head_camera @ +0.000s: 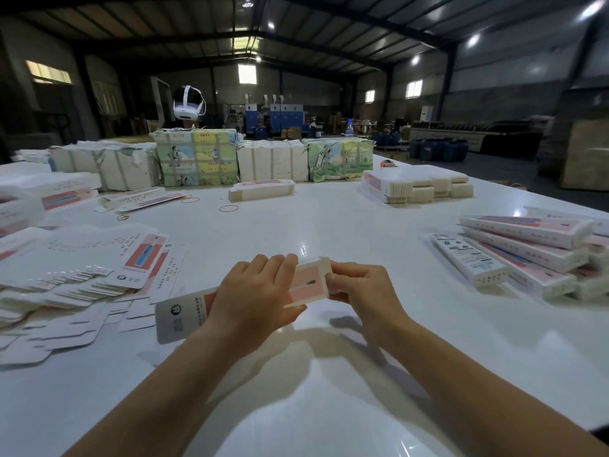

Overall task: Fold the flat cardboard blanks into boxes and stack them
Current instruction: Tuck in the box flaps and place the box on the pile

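print on the box (pixel 306 285) too small to read. our left hand (pixel 255 296) wraps its middle, right hand (pixel 359 285) pinches its end flap, held just above the table (pixel 329 219). folded boxes (pixel 527 252) stacked at right, flat blanks (pixel 82 278) at left.

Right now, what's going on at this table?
A person is folding a pink-and-white carton held above the white table. The left hand grips its middle; the right hand pinches the end flap. Flat blanks lie at left, finished boxes stacked at right.
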